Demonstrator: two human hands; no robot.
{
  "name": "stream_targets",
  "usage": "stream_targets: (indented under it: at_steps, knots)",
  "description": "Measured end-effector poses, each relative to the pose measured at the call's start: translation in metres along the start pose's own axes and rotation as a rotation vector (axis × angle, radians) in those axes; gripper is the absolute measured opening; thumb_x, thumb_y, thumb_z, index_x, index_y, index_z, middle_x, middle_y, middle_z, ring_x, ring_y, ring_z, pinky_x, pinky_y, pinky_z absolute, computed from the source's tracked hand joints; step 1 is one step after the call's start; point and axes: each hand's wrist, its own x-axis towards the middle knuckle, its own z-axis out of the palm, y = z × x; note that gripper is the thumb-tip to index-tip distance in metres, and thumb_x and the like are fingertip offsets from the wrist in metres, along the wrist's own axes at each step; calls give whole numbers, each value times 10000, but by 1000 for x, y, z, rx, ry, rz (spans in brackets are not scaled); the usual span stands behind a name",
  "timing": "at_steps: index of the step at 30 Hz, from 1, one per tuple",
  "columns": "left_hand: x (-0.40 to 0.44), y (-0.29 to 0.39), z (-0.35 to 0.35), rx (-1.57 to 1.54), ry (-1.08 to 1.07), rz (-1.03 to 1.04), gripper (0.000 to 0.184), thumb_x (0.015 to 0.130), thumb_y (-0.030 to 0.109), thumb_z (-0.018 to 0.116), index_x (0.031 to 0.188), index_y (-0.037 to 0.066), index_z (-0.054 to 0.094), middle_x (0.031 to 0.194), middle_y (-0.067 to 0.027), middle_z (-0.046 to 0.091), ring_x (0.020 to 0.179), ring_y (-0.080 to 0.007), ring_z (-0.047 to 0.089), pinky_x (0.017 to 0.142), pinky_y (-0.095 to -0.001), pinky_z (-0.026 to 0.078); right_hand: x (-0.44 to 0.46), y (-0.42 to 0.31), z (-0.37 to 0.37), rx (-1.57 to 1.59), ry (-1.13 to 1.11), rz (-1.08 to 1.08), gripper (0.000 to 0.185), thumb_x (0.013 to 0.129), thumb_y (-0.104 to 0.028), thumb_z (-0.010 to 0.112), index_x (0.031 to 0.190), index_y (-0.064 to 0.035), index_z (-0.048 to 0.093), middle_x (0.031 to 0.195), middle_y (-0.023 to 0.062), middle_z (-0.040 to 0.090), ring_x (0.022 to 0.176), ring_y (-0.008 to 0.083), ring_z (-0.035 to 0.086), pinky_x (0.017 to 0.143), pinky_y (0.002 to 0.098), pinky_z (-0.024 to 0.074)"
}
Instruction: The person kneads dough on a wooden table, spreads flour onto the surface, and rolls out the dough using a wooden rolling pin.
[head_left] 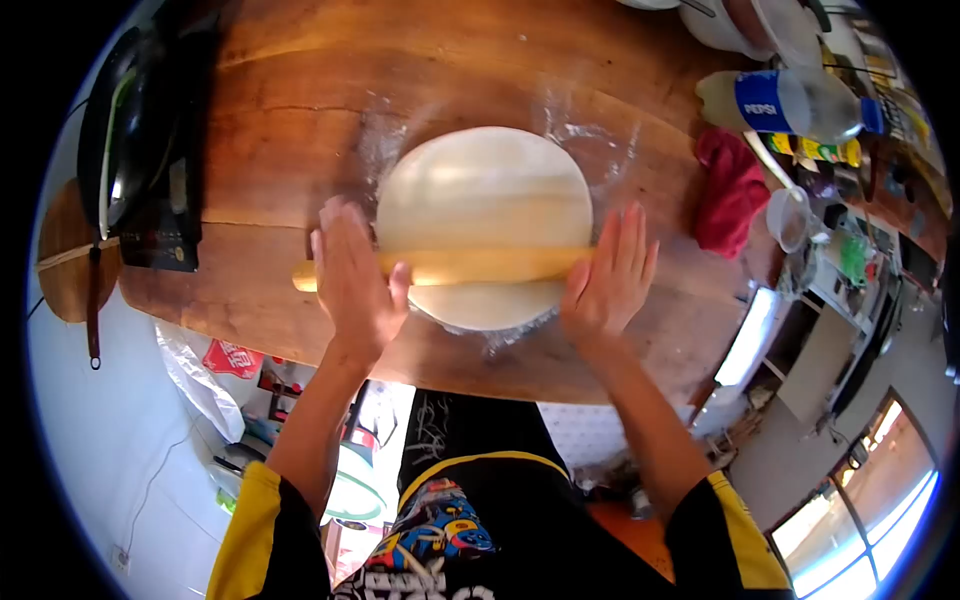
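Observation:
A round, flat sheet of dough [485, 185] lies on the wooden table, with loose flour around its edge. Across its near half runs a wooden rolling pin [485, 266], left to right, slightly blurred. My left hand [352, 275] rests flat on the pin's left part, fingers stretched forward and thumb out to the side; the pin's end sticks out beyond it. On the opposite end, my right hand [612, 272] presses with its palm, fingers straight and pointing away from me. That end of the pin is hidden under the hand. Neither hand wraps its fingers round the pin.
On the right of the wooden table [300, 130] are a crumpled red cloth [728, 195], a Pepsi bottle [790, 104] lying on its side and a small clear cup [789, 218]. A black pan [125, 140] stands at the left. Bowls [750, 25] sit at the far right.

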Motion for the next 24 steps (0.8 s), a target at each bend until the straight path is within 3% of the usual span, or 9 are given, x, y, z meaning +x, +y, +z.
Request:
stream_targets:
  at_steps: [3, 6, 8, 10, 15, 16, 17, 20, 24]
  knots:
    - [82, -5, -1, 174, 10, 8, 688, 993, 388, 503, 1493, -67, 372, 1537, -301, 376, 1454, -471, 310, 1187, -597, 233, 36, 10, 11, 4, 1, -74, 572, 996, -337, 480, 1423, 43, 505, 1482, 222, 501, 1397, 368, 448, 1156, 553, 311]
    - [56, -2, -18, 205, -73, 31, 673, 966, 366, 561, 1476, -45, 409, 1536, -269, 396, 1438, -462, 334, 1178, -602, 247, 84, -1, 7, 41, 61, -82, 600, 940, -329, 558, 1424, 21, 494, 1495, 219, 481, 1420, 387, 411, 1148, 583, 310]
    - [0, 9, -17, -50, -97, 26, 694, 951, 399, 580, 1476, -23, 415, 1525, -246, 407, 1436, -454, 333, 1178, -600, 233, -18, 15, -9, 63, -33, -145, 611, 915, -353, 605, 1404, 0, 508, 1491, 218, 481, 1411, 389, 416, 1155, 592, 303]
    - [-54, 4, -19, 75, -68, 203, 615, 932, 343, 619, 1418, -7, 478, 1436, -217, 485, 1370, -421, 414, 1155, -591, 271, -72, 28, -11, 124, -11, -195, 539, 909, -246, 601, 1392, -20, 523, 1439, 212, 522, 1363, 377, 463, 1144, 571, 329]
    - [-33, 9, -45, -190, -217, 162, 558, 828, 107, 733, 1342, 4, 543, 1237, -148, 580, 1193, -360, 534, 1110, -541, 354, -22, 46, -28, 92, -162, -380, 510, 867, -62, 573, 1374, -24, 537, 1353, 175, 575, 1322, 348, 506, 1125, 538, 370]
    - [-39, 3, -39, -206, -303, 147, 574, 881, 234, 689, 1370, -18, 524, 1321, -184, 561, 1273, -384, 506, 1137, -561, 322, -18, 53, -30, 123, -246, -391, 509, 887, -112, 579, 1385, -21, 527, 1373, 181, 567, 1340, 358, 491, 1134, 546, 356]
    - [-51, 5, -34, -199, -297, 146, 574, 881, 234, 689, 1370, -18, 524, 1321, -184, 561, 1273, -384, 506, 1137, -561, 322, -13, 56, -30, 154, -330, -405, 515, 906, -162, 586, 1396, -18, 518, 1393, 186, 558, 1359, 368, 477, 1144, 555, 342]
    - [-56, 30, -18, 3, -126, 87, 696, 974, 427, 493, 1487, -34, 403, 1541, -252, 393, 1465, -425, 317, 1193, -606, 204, -28, 39, -51, 193, -235, -273, 598, 928, -306, 596, 1427, 4, 484, 1442, 211, 527, 1398, 390, 437, 1162, 570, 307]
    - [75, 16, -24, 224, -111, -2, 683, 986, 334, 476, 1521, -60, 318, 1593, -271, 293, 1499, -441, 233, 1217, -582, 157, 91, 23, 5, 109, -42, -241, 712, 926, -427, 595, 1453, 28, 449, 1480, 227, 496, 1430, 403, 399, 1187, 580, 252]
